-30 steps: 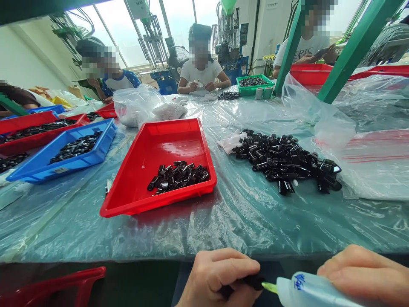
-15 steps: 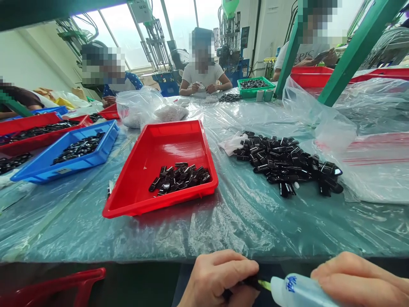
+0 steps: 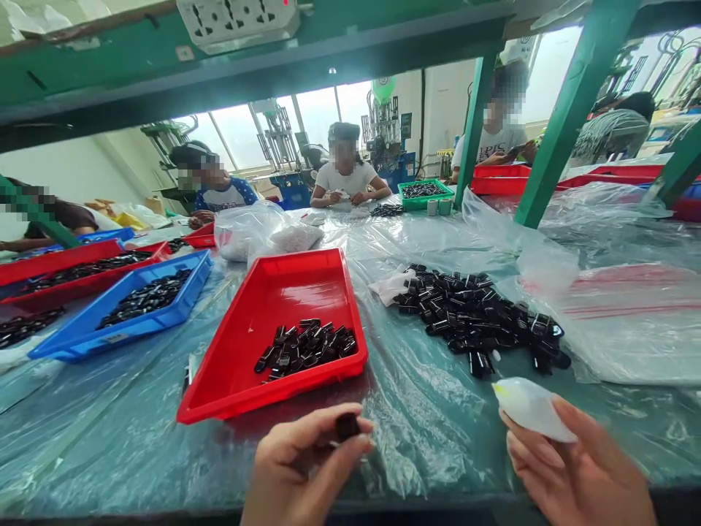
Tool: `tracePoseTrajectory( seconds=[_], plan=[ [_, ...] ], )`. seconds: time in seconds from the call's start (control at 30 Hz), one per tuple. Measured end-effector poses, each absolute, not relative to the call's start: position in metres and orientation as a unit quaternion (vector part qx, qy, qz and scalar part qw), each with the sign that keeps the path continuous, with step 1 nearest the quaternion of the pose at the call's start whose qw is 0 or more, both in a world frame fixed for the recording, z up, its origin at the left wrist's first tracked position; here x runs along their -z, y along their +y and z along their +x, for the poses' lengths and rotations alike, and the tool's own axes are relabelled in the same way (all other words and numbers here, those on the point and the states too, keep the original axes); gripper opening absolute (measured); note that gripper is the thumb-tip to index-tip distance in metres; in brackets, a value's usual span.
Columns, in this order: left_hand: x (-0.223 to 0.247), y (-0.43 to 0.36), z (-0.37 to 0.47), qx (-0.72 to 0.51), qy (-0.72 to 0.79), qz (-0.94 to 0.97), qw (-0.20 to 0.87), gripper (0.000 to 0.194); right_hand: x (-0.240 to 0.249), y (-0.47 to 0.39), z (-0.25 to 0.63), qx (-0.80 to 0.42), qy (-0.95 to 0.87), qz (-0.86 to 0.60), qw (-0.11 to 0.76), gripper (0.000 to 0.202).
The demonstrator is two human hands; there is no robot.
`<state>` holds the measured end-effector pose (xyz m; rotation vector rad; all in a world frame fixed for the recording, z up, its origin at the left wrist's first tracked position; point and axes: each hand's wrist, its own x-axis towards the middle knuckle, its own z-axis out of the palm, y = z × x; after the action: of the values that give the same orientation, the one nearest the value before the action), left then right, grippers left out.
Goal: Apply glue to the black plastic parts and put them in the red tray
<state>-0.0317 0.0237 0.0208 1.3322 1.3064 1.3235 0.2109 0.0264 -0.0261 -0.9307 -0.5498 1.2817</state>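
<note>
Black part (image 3: 347,426), lower centre: sat in narrow pinch of left hand (image 3: 304,456) | right hand (image 3: 594,460), lower right: gripped white squeeze bottle (image 3: 534,409), apart from part | step: seemingly handled 1 part, bottle ready | next move: probably called for steady pinch, careful bottle angle

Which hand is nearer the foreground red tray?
Left. The left hand is just in front of the red tray; the right hand is farther off, to its right.

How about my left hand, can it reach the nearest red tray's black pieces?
Probably yes: the red tray is open-topped and close, though your left hand is pinching a black piece.
</note>
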Motion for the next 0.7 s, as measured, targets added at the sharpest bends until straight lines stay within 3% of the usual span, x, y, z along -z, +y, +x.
tracePoseTrajectory(
  seconds=[0.17,0.47,0.7],
  plan=[
    [-0.058,0.065,-0.063,-0.55,0.532,0.427,0.482,0.036,0.029,0.046,0.207,-0.634,-0.175,-0.345,0.669,0.033],
    [-0.068,0.108,-0.091,-0.488,0.586,0.445,0.47,0.025,0.03,0.048,0.198,-0.669,-0.143,-0.275,0.675,0.032],
    [-0.07,0.113,-0.089,-0.418,0.61,0.537,0.405,0.036,0.032,0.05,0.199,-0.693,-0.124,-0.268,0.657,0.033]
  ],
)
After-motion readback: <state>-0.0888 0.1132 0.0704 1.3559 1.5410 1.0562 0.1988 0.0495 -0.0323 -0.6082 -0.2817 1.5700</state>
